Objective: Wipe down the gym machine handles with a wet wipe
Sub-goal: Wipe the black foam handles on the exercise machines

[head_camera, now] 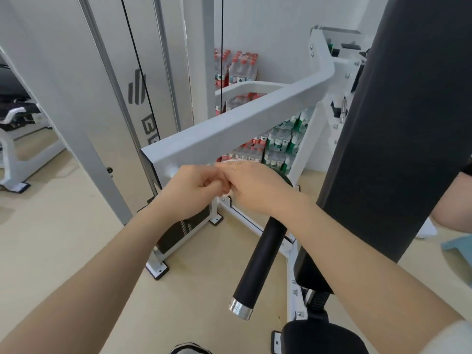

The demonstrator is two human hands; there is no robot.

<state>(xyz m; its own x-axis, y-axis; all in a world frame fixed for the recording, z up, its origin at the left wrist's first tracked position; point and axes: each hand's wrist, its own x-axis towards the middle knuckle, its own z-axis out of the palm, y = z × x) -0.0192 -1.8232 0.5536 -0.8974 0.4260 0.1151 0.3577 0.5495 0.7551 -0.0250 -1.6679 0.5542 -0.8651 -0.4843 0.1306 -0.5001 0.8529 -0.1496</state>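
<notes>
A black machine handle (260, 267) with a silver end cap slopes down from the grey machine arm (229, 129). My right hand (258, 186) curls over the handle's upper end, a ring on one finger. A sliver of white wet wipe (228, 162) shows at its fingertips. My left hand (194, 190) meets it from the left, fingers curled and pinching at the same spot; what it pinches is mostly hidden between the two hands.
A tall black back pad (398, 123) stands at the right, with another person's arm (452, 203) behind it. Packs of water bottles (278, 141) are stacked by the far wall. The weight stack frame (107, 98) with cables rises at the left. Beige floor lies below.
</notes>
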